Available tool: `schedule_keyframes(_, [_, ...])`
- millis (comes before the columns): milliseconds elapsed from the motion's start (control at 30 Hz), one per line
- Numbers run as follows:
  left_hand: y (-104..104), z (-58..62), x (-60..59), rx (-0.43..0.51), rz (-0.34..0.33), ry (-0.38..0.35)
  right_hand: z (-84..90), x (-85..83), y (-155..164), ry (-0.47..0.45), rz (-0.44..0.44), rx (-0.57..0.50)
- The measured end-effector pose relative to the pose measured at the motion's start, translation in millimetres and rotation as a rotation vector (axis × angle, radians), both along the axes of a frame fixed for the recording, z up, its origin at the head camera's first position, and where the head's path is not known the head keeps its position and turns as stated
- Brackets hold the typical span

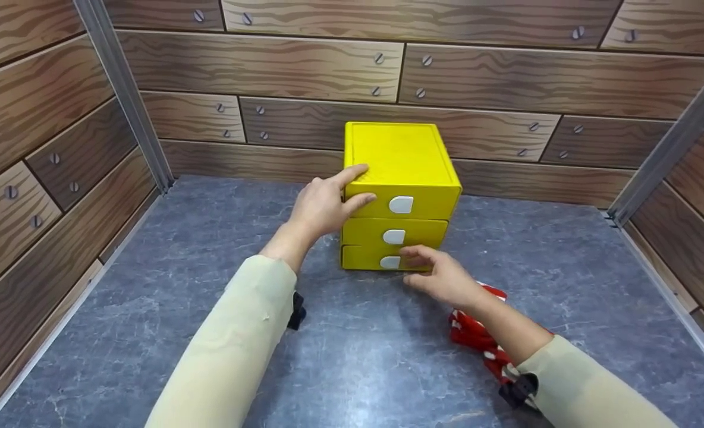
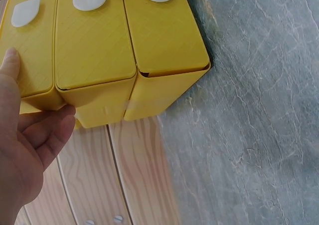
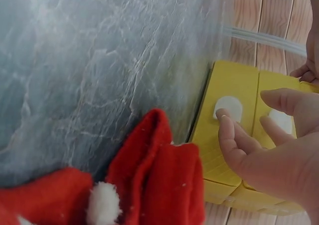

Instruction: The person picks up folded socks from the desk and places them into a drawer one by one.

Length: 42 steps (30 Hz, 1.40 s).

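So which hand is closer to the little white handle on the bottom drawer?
The right hand. Its fingers reach right beside the bottom drawer's white handle. The left hand is higher up, resting on the top left corner of the yellow drawer box.

a grey marbled floor point(image 1: 150, 309) fills the near ground. wood-plank printed walls point(image 1: 269, 65) with screw heads stand left, far and right, joined by grey metal corner posts point(image 1: 123, 95).
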<state>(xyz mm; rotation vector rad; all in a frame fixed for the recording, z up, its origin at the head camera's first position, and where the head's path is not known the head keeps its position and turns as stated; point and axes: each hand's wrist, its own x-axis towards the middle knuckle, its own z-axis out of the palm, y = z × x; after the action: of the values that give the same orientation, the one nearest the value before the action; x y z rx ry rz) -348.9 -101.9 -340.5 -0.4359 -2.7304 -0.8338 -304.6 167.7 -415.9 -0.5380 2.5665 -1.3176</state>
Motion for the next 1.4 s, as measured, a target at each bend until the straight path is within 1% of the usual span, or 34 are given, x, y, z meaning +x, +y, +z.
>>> schedule_keyframes(100, [0.0,-1.1,0.1,-0.002,-0.004,-0.007,-4.0,-6.4,0.0,-0.037,0.009,0.015])
schedule_keyframes(300, [-0.2,-0.8,0.7,0.001,-0.006,-0.009,-7.9,-15.5,-1.4,-0.108,0.057,0.001])
schedule_keyframes(500, [0.5,0.9,1.0,0.005,-0.013,-0.008,-10.3,-20.2,-2.6,-0.130,0.071,0.014])
schedule_keyframes(600, [0.6,1.1,0.9,0.012,-0.011,-0.013,-11.8,-21.5,-3.1,-0.135,0.081,0.003])
schedule_keyframes(800, [0.8,0.8,0.7,0.012,-0.005,-0.015,-12.2,-21.1,-3.3,-0.130,0.087,-0.005])
schedule_keyframes(900, [0.4,0.6,0.6,0.014,-0.002,-0.016,-12.5,-17.8,-3.4,-0.118,0.101,0.001])
schedule_keyframes(1000, [0.9,0.7,0.6,0.016,-0.003,-0.016,-11.0,-10.9,-2.0,-0.114,0.113,0.014])
schedule_keyframes(1167, [1.4,1.2,0.6,0.017,-0.006,-0.019,-7.5,6.7,1.5,-0.108,0.126,0.051])
schedule_keyframes(1333, [1.1,0.5,0.4,0.017,-0.005,-0.011,-5.4,24.3,4.9,-0.091,0.167,0.071])
schedule_keyframes(1400, [1.0,0.1,0.8,0.016,-0.003,-0.008,-4.6,30.4,6.2,-0.098,0.174,0.082])
